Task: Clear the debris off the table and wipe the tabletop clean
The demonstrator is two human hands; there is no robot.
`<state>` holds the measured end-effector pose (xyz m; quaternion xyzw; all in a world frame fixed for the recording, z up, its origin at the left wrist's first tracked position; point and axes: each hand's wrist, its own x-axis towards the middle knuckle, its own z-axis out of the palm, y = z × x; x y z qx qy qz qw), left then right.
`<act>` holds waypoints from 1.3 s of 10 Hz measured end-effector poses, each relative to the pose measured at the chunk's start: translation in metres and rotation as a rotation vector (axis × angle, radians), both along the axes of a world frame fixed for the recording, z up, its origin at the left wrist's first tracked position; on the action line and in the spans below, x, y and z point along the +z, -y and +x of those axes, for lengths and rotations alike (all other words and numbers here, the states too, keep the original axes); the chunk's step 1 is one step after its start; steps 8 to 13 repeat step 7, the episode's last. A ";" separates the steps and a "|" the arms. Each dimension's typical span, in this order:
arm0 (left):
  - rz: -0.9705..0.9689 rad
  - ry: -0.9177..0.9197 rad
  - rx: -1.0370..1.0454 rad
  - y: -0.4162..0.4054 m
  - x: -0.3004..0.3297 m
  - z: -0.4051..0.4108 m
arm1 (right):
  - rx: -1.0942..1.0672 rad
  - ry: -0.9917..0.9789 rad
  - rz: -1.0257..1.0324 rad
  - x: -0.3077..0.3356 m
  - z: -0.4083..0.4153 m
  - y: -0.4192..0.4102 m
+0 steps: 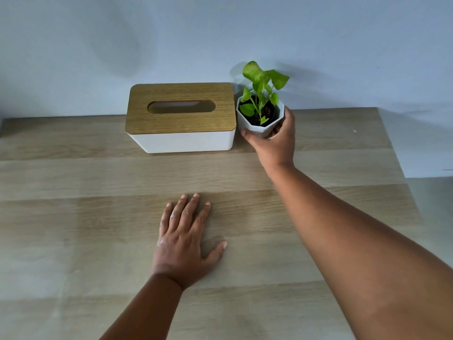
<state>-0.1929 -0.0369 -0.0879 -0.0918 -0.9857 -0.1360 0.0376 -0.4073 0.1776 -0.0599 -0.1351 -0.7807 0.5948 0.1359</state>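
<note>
A light wooden tabletop fills the view. At its far side stands a white tissue box with a wooden slotted lid; no tissue shows in the slot. Right beside it is a small white faceted plant pot with green leaves. My right hand is wrapped around the pot's lower part from the near side. My left hand lies flat, palm down, fingers spread, on the middle of the table. No debris or cloth is visible.
A pale blue wall rises directly behind the table. The table's right edge runs diagonally, with pale floor beyond it. A tiny white speck lies near the far right of the tabletop.
</note>
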 end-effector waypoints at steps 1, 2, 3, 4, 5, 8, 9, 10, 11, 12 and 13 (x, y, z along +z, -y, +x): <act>-0.003 0.011 -0.002 0.000 0.000 -0.001 | 0.015 0.000 -0.008 0.000 0.000 -0.001; -0.002 0.021 -0.004 0.000 0.000 -0.001 | 0.040 0.024 -0.010 -0.003 0.001 -0.005; -0.009 0.017 0.001 0.000 -0.001 -0.001 | 0.057 0.067 0.011 -0.004 0.007 -0.007; -0.005 0.016 -0.003 0.000 -0.002 0.000 | 0.065 0.108 0.021 -0.006 0.025 -0.008; -0.004 0.023 0.001 0.000 -0.001 -0.001 | 0.084 0.150 0.052 -0.007 0.050 -0.009; 0.016 0.016 -0.001 0.000 0.001 -0.001 | 0.128 0.040 0.348 -0.007 0.106 -0.011; 0.016 0.016 -0.001 0.000 0.001 -0.001 | 0.128 0.040 0.348 -0.007 0.106 -0.011; 0.016 0.016 -0.001 0.000 0.001 -0.001 | 0.128 0.040 0.348 -0.007 0.106 -0.011; 0.016 0.016 -0.001 0.000 0.001 -0.001 | 0.128 0.040 0.348 -0.007 0.106 -0.011; 0.016 0.016 -0.001 0.000 0.001 -0.001 | 0.128 0.040 0.348 -0.007 0.106 -0.011; 0.016 0.016 -0.001 0.000 0.001 -0.001 | 0.128 0.040 0.348 -0.007 0.106 -0.011</act>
